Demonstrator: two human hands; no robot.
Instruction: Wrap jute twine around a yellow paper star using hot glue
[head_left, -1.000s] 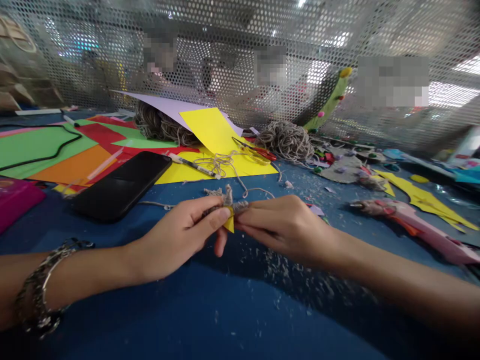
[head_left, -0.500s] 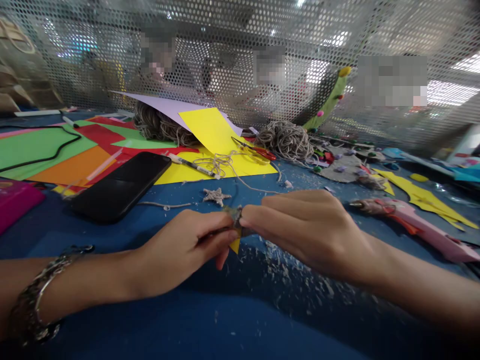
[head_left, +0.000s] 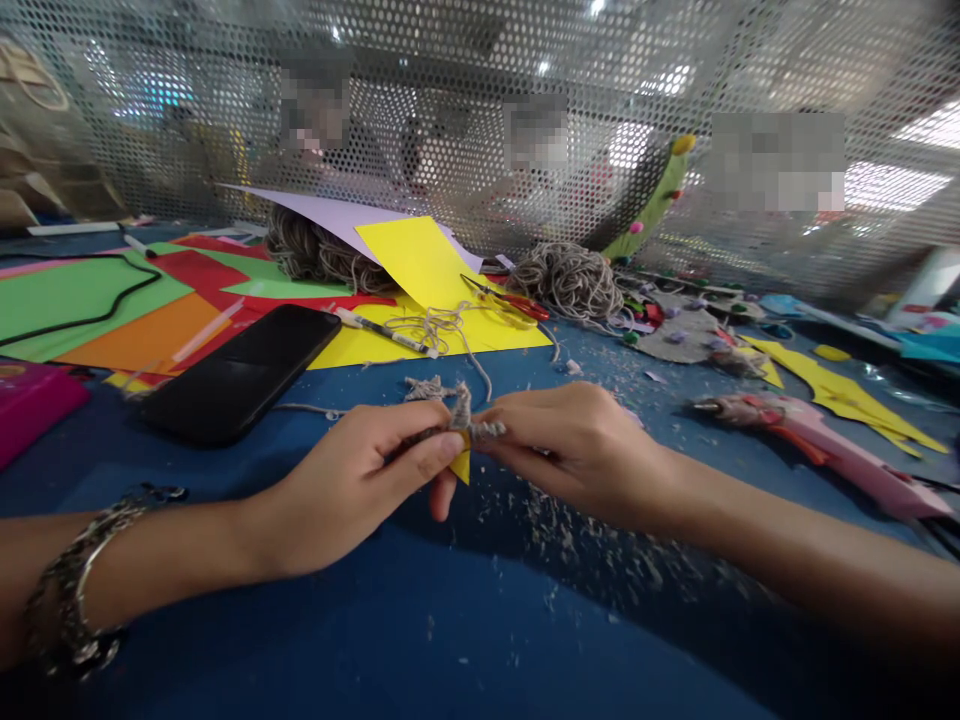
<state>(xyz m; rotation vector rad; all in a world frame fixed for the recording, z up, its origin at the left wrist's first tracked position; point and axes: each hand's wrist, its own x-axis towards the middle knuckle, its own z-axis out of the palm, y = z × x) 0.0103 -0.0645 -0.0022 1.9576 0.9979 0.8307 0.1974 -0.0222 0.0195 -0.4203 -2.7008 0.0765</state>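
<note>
My left hand (head_left: 337,490) pinches a small yellow paper star (head_left: 462,466) between thumb and fingers. Grey yarn is wound round its upper and right points; a bare yellow point hangs below my thumb. Beside its right point, my right hand (head_left: 585,440) has its fingers closed on the grey yarn (head_left: 487,385), whose strand trails back towards the loose yarn on the paper. Just behind my fingertips lies another star (head_left: 424,387), covered in grey yarn and partly hidden.
A black phone (head_left: 244,370), a marker (head_left: 386,332) and coloured paper (head_left: 90,300) lie left. Behind are a red-handled cutting tool (head_left: 514,300) and a yarn heap (head_left: 570,282). A pink glue gun (head_left: 825,445) rests right. Perforated metal (head_left: 450,120) stands behind the blue table (head_left: 360,640).
My right hand has lowered slightly and moved back from the star, uncovering its yarn-wrapped points. My left hand keeps its pinch, a little higher and further left.
</note>
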